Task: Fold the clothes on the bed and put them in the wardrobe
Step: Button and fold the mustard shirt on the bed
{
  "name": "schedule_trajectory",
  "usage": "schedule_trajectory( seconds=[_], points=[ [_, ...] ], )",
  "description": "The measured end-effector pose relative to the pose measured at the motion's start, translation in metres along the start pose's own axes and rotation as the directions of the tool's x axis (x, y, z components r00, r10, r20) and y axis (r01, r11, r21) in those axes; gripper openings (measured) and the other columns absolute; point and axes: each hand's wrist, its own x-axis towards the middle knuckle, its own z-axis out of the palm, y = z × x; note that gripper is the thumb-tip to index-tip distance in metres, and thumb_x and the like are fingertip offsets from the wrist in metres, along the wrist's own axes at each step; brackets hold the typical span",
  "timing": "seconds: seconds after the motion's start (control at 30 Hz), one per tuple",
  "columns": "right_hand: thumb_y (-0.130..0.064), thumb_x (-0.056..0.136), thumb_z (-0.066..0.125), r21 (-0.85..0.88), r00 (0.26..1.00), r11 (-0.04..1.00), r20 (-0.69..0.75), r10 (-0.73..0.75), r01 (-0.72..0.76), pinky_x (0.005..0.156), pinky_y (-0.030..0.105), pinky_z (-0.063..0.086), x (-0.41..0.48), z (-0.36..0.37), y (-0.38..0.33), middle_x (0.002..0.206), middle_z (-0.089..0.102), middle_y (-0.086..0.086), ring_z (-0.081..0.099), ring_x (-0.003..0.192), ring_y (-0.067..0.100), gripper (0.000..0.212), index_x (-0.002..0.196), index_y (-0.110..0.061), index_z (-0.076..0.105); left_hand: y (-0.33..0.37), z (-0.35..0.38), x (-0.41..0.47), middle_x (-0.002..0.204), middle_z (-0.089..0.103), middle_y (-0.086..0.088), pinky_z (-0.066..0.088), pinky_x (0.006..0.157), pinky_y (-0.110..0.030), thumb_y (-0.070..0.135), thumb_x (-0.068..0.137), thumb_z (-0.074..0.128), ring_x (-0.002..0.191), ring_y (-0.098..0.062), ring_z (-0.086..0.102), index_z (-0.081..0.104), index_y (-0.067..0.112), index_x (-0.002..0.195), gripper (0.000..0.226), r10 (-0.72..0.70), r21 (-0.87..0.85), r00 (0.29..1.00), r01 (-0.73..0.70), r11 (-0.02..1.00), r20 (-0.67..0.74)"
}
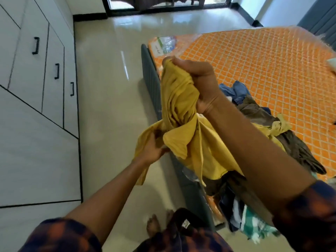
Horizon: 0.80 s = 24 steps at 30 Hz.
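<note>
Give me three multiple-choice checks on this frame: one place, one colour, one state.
1. Where is the pile of clothes? A) floor B) edge of the bed C) chair
2. What colour is the shirt being held? A) yellow B) red C) white
3. The wardrobe doors are: A) wide open B) shut C) removed

Answers: 1 B, it lies on the bed's edge; 2 A, the right hand grips its bunched yellow top, the left hand its lower part; 3 B, every panel sits flush.
</note>
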Motion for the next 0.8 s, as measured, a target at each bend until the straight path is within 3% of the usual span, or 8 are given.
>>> schedule_trajectory(
  seconds=[0.13,0.27,0.37,0.47,0.53,0.57,0.7,0.8],
  points=[
    [-0.007,0.066,0.088,-0.025,0.999,1.000,0.025,-0.019,0.020,0.051,0.026,0.053,0.033,-0.003,-0.006,0.060,0.059,0.002,0.060,0.050,0.014,0.045,0.087,-0.006,0.048,-0.012,0.002,0.011,0.158,0.034,0.007,0.037,0.115,-0.034,0.058,0.059,0.086,0.142,-0.012,0.038,0.022,0.032,0.155,0.118,-0.077,0.085,0.978,0.061,0.995,0.196],
    [-0.009,0.077,0.082,-0.221,0.964,0.972,0.233,0.126,-0.074,0.050,0.024,0.052,0.083,-0.020,-0.011,0.060,0.058,0.002,0.058,0.050,0.013,0.028,0.077,-0.006,0.054,-0.007,0.008,0.057,0.131,0.064,0.000,0.053,0.100,-0.043,0.023,0.087,0.069,0.121,-0.023,0.062,0.056,0.024,0.137,0.052,-0.234,0.005,0.965,0.237,0.972,-0.122],
    [0.001,0.080,0.075,-0.487,0.923,0.871,0.302,0.241,-0.068,0.050,0.018,0.045,0.115,-0.053,-0.042,0.061,0.055,-0.006,0.055,0.051,0.008,0.030,0.076,-0.011,0.049,0.006,-0.033,0.101,0.115,0.068,0.003,0.055,0.092,-0.041,0.024,0.093,0.061,0.105,-0.022,0.065,0.064,0.020,0.120,0.027,-0.284,-0.034,0.882,0.293,0.956,-0.375],
    [-0.001,0.079,0.076,-0.922,0.992,0.378,-0.037,0.117,-0.079,0.057,0.015,0.044,0.134,-0.121,-0.093,0.060,0.054,-0.018,0.051,0.055,-0.003,0.029,0.071,-0.016,0.053,0.033,-0.106,0.134,0.104,0.072,-0.006,0.053,0.084,-0.041,0.016,0.100,0.046,0.089,-0.021,0.065,0.067,0.019,0.102,0.021,-0.417,-0.380,0.770,0.244,0.892,-0.484],
    [-0.036,0.070,0.081,-0.955,0.964,-0.132,-0.255,-0.079,-0.264,0.070,0.028,0.050,0.142,-0.182,-0.117,0.075,0.061,-0.010,0.057,0.072,0.003,0.029,0.079,-0.012,0.068,0.047,-0.153,0.153,0.085,0.071,0.002,0.051,0.077,-0.034,0.015,0.101,0.041,0.078,-0.014,0.064,0.062,0.022,0.089,0.024,-0.466,-0.609,0.797,0.161,0.777,-0.384],
    [-0.048,0.067,0.077,-0.872,0.909,-0.268,-0.366,-0.197,-0.409,0.079,0.035,0.052,0.150,-0.215,-0.126,0.087,0.066,-0.001,0.062,0.086,0.013,0.044,0.091,-0.011,0.072,0.058,-0.173,0.165,0.085,0.071,0.001,0.052,0.076,-0.032,0.016,0.102,0.039,0.078,-0.014,0.065,0.062,0.022,0.091,0.026,-0.456,-0.647,0.821,0.145,0.749,-0.344],
    [-0.028,0.075,0.075,-0.724,0.692,-0.211,-0.468,-0.549,-0.657,0.088,0.046,0.054,0.180,-0.289,-0.140,0.117,0.069,0.015,0.062,0.111,0.039,0.044,0.118,-0.019,0.070,0.104,-0.206,0.220,0.083,0.074,-0.005,0.053,0.065,-0.033,0.017,0.104,0.036,0.074,-0.020,0.067,0.065,0.014,0.092,0.032,-0.372,-0.544,0.871,0.152,0.825,-0.321],
    [-0.028,0.071,0.077,-0.863,0.844,-0.160,-0.403,-0.353,-0.479,0.098,0.044,0.051,0.223,-0.287,-0.125,0.132,0.058,0.008,0.055,0.120,0.030,0.069,0.137,-0.031,0.058,0.139,-0.217,0.264,0.083,0.064,-0.008,0.049,0.072,-0.035,0.017,0.102,0.038,0.080,-0.021,0.062,0.058,0.018,0.080,0.029,-0.257,-0.419,0.885,0.079,0.904,-0.389]
  ],
)
